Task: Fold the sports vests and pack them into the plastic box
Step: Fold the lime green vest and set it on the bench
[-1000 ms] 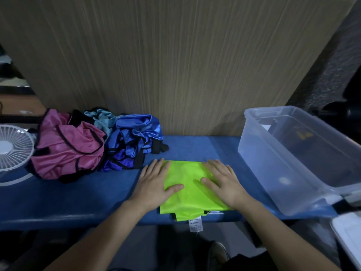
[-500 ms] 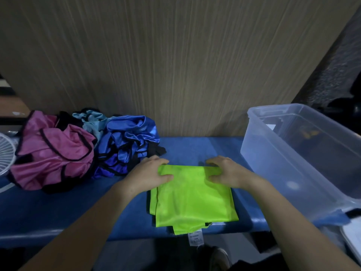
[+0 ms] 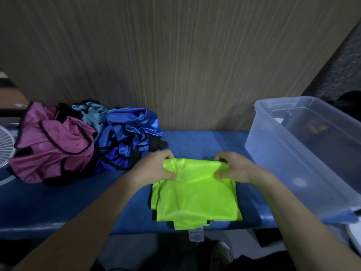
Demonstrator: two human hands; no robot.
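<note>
A neon green sports vest (image 3: 195, 196) lies partly folded on the blue bench (image 3: 58, 208), its white label hanging over the front edge. My left hand (image 3: 156, 169) pinches the vest's far left corner. My right hand (image 3: 232, 169) pinches the far right corner. Both corners are lifted off the bench. The clear plastic box (image 3: 304, 173) stands to the right, close to my right hand. A crumpled pink vest (image 3: 52, 149), a light blue one (image 3: 93, 114) and a royal blue one (image 3: 129, 137) are piled at the left.
A wood-grain wall panel (image 3: 175, 55) rises directly behind the bench. A white fan (image 3: 5, 145) shows at the far left edge. A white lid or tray (image 3: 355, 237) sits at the lower right. Bare bench surface lies between the pile and the green vest.
Both hands went from pressing flat on the green vest to its far edge, where they pinched the corners and raised them. The camera view shifted slightly right.
</note>
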